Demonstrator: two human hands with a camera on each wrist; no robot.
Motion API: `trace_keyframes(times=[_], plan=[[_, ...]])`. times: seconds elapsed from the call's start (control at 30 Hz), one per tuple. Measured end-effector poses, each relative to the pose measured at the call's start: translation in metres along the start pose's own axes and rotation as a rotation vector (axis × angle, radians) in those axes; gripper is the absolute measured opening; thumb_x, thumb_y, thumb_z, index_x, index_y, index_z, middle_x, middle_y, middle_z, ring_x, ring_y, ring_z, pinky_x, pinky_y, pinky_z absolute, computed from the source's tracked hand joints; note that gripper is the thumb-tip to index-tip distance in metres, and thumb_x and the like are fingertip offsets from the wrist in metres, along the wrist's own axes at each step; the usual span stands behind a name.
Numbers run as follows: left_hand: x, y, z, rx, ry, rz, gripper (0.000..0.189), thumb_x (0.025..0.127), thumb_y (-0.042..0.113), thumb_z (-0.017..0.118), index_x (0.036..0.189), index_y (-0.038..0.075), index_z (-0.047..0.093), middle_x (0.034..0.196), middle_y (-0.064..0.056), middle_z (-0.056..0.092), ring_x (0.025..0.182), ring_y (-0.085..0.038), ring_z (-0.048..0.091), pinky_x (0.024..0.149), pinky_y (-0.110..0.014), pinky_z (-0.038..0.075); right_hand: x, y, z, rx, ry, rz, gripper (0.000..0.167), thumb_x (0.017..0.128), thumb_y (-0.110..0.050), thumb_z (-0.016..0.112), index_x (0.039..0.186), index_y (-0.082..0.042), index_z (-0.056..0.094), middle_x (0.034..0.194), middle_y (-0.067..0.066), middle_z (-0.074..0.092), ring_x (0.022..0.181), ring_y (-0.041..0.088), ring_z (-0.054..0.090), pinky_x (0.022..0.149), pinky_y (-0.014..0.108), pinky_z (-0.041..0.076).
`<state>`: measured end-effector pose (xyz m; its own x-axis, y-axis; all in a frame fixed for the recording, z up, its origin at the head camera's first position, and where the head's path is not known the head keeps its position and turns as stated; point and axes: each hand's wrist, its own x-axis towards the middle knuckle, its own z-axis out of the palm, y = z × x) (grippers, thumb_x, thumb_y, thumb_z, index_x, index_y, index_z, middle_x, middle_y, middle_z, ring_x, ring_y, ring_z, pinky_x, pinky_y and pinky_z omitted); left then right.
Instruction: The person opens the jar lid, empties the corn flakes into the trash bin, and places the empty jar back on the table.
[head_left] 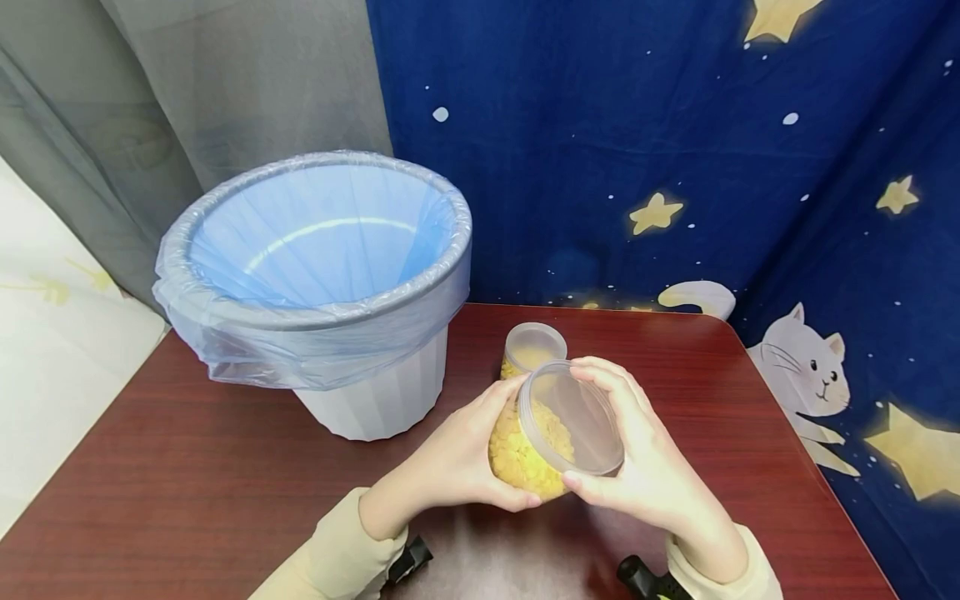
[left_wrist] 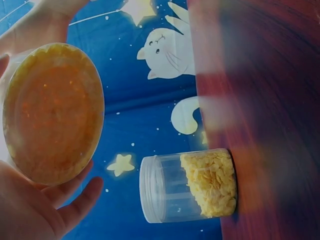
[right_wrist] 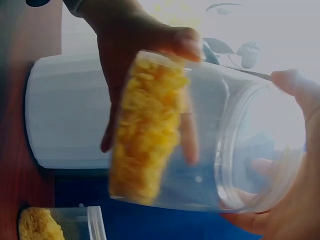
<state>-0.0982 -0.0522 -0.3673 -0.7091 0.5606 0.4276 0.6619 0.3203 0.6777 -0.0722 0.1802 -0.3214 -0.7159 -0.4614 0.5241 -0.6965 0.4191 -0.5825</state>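
A clear plastic jar (head_left: 517,458) partly filled with yellow flakes is held tilted above the table. My left hand (head_left: 453,462) grips the body of this jar, thumb in front. At its top, my right hand (head_left: 641,462) holds the translucent round lid (head_left: 581,421) by its edge, with fingers and thumb on opposite sides. Whether the lid is loose or still threaded, I cannot tell. The jar's round base (left_wrist: 52,115) faces the left wrist camera. Just behind the hands, a second jar (left_wrist: 200,186) of yellow flakes stands upright on the table with its lid on.
On the left of the dark red wooden table (head_left: 187,483) stands a white bin (head_left: 375,392) lined with a blue plastic bag (head_left: 322,242). A blue curtain (head_left: 547,150) with stars and a white cat hangs along the table's far edge.
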Motion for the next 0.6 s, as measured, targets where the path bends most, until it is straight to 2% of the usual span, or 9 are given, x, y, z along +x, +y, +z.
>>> trace_keyframes(times=[0.13,0.27,0.43,0.6], plan=[[0.001,-0.002,0.001,0.08,0.01,-0.012,0.112,0.054,0.045,0.088,0.146,0.019,0.03,0.129,0.005,0.048,0.109,-0.007,0.05,0.088,-0.031,0.047,-0.001,-0.002,-0.003,-0.122,-0.04,0.073,0.097,0.065,-0.029,0.085,0.146,-0.018,0.033,0.145,-0.001,0.037,0.128,0.021,0.034,0.099,0.042,0.031],[0.002,-0.005,0.002,0.156,0.018,0.006,0.112,0.054,0.048,0.087,0.146,0.018,0.031,0.128,0.006,0.048,0.109,-0.008,0.05,0.089,-0.032,0.046,0.0,-0.001,-0.005,-0.206,-0.046,0.116,0.101,0.066,-0.038,0.084,0.149,-0.02,0.03,0.147,-0.002,0.037,0.132,0.024,0.033,0.098,0.054,0.031],[0.004,-0.01,0.005,0.205,0.03,0.036,0.11,0.054,0.048,0.086,0.145,0.016,0.033,0.13,0.006,0.048,0.111,-0.008,0.049,0.09,-0.033,0.046,-0.001,-0.001,-0.007,-0.291,-0.053,0.189,0.098,0.07,-0.048,0.08,0.15,-0.021,0.03,0.147,0.001,0.037,0.132,0.025,0.035,0.098,0.057,0.033],[0.004,-0.015,0.007,0.289,0.037,0.054,0.111,0.053,0.052,0.084,0.145,0.014,0.033,0.131,0.003,0.048,0.113,-0.011,0.049,0.091,-0.035,0.045,-0.003,-0.002,-0.008,-0.337,-0.072,0.234,0.095,0.072,-0.052,0.078,0.149,-0.022,0.032,0.141,0.001,0.042,0.124,0.021,0.043,0.093,0.051,0.042]])
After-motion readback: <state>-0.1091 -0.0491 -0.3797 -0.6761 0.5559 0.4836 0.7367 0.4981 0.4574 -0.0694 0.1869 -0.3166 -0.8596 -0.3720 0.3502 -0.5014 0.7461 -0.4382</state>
